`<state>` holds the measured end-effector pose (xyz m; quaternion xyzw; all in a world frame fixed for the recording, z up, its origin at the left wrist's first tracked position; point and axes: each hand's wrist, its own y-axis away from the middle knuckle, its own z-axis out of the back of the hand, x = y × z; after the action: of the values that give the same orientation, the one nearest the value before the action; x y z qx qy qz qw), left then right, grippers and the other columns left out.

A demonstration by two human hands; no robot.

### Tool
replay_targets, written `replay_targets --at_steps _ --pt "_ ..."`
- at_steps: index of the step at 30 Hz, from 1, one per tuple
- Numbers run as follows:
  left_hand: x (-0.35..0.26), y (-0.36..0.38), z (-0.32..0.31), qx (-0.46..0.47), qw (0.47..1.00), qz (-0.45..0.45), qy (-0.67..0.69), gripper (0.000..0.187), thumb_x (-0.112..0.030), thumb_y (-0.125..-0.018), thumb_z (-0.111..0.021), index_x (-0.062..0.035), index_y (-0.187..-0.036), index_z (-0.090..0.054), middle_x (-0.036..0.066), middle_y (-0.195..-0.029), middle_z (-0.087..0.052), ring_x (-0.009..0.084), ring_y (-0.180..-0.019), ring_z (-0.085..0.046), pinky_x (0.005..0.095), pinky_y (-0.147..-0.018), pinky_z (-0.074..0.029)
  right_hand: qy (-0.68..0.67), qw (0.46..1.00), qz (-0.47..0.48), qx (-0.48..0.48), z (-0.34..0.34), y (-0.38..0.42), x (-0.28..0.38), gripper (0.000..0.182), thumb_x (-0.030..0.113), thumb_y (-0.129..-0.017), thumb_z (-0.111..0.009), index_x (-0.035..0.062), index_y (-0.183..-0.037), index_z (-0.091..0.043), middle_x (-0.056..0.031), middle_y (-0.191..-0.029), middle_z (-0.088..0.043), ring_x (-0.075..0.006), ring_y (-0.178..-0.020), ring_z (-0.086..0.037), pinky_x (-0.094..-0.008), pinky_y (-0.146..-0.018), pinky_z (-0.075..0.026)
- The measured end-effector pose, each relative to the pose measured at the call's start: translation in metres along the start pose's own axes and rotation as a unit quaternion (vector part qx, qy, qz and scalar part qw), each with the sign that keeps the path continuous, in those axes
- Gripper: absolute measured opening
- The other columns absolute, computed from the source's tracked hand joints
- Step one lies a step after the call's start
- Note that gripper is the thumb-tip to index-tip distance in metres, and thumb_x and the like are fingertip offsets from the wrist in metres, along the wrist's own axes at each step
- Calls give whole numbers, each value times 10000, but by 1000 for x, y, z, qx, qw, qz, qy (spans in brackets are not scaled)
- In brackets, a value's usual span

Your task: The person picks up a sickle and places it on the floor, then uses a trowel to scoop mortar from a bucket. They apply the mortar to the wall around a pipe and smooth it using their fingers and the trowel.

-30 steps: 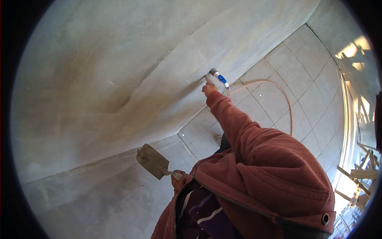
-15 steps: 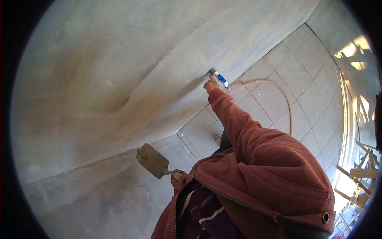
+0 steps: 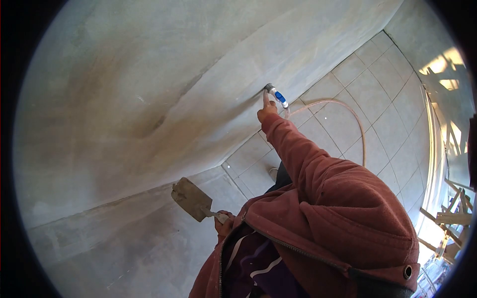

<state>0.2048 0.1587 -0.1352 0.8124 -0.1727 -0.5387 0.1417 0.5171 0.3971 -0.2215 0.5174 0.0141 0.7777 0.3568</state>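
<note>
The tap juts from the wall, its long axis running from a grey collar at the wall out and down toward the floor. The right hand is by far the nearer of the 2 hands. It lies just to the left of the tap in the view, 1 finger straight out toward the collar, the other fingers curled; nothing shows in its grasp. Whether that fingertip touches the collar or stops just short, I cannot tell.

The left hand is well apart from the tap, below it and to its left in the view. It is closed around the handle of the trowel, whose blade points away from the tap. In the view, the trowel's long axis slants much the same way as the tap's, down from left to right.

The hose loops over the floor to the right of the tap. 1 end reaches close to the tap's lower end; a join there is too small to make out.
</note>
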Motion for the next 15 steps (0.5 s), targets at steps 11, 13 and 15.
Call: replay_targets --at_steps 11,13,15 --pt "1 -4 3 -28 999 -7 -18 282 64 -625 -468 -60 -858 -370 67 -689 -455 127 -590 -452 244 -545 -407 -132 984 111 38 -19 -25 -36 749 -37 -568 -394 214 -1228 -145 -201 -981 -408 -307 -882 -443 -346 -763 -363" --pt "3 0 4 -42 999 -8 -16 281 58 -623 -471 -59 -857 -368 63 -680 -452 125 -582 -450 243 -539 -406 -125 986 103 -26 -20 -26 -36 738 -44 -555 -409 180 -1221 -181 -209 -980 -418 -300 -848 -463 -336 -731 -384" --pt "-1 -2 -5 -43 998 -6 -36 283 39 -619 -486 -60 -857 -369 60 -671 -454 127 -569 -450 243 -520 -407 -169 982 81 -8 -29 -44 -40 636 -19 -560 -424 137 -1166 -314 -204 -965 -455 -291 -845 -481 -322 -723 -396"
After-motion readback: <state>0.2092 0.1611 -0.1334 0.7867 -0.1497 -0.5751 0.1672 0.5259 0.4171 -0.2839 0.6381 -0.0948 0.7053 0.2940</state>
